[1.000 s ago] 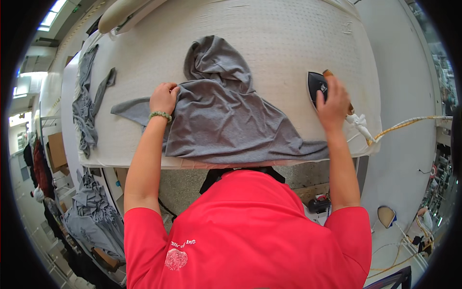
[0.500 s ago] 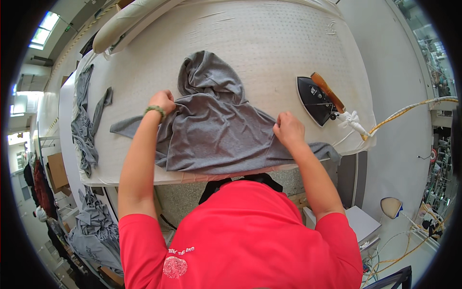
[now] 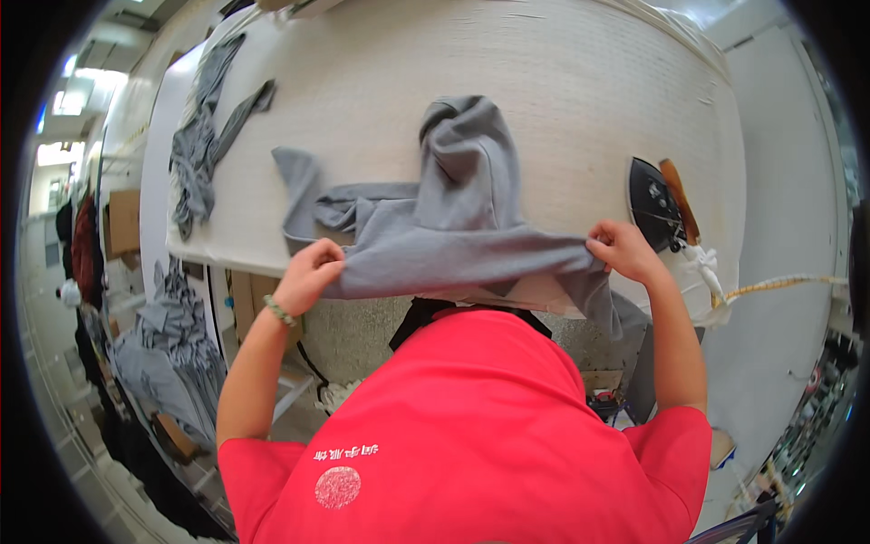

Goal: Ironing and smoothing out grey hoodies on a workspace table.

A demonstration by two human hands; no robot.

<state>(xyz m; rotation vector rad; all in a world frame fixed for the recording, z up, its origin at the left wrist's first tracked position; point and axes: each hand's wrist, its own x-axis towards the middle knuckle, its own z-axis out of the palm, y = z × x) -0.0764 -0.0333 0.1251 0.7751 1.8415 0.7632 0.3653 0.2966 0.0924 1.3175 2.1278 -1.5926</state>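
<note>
A grey hooded sweatshirt point(image 3: 453, 254) is stretched between my two hands at the near edge of the padded ironing table point(image 3: 580, 109). Its hood points away from me, and one sleeve lies bent at the left. My left hand point(image 3: 313, 272) pinches the cloth at the left end of the stretched part. At the right end, my right hand point(image 3: 621, 247) grips the fabric between thumb and fingers. From there the other sleeve hangs over the table's near edge. Beyond my right hand rests a black iron point(image 3: 654, 204) with a wooden handle.
Another grey garment point(image 3: 201, 136) lies crumpled along the table's left side. A heap of grey clothes point(image 3: 168, 349) sits lower at the left, near a cardboard box point(image 3: 124, 220). A wrapped hose point(image 3: 779, 286) runs from the iron to the right.
My hands have drawn the sweatshirt's shoulders nearer and pulled them taut, so its body no longer spreads over the tabletop. The left hand has come down toward the near edge. The view has shifted.
</note>
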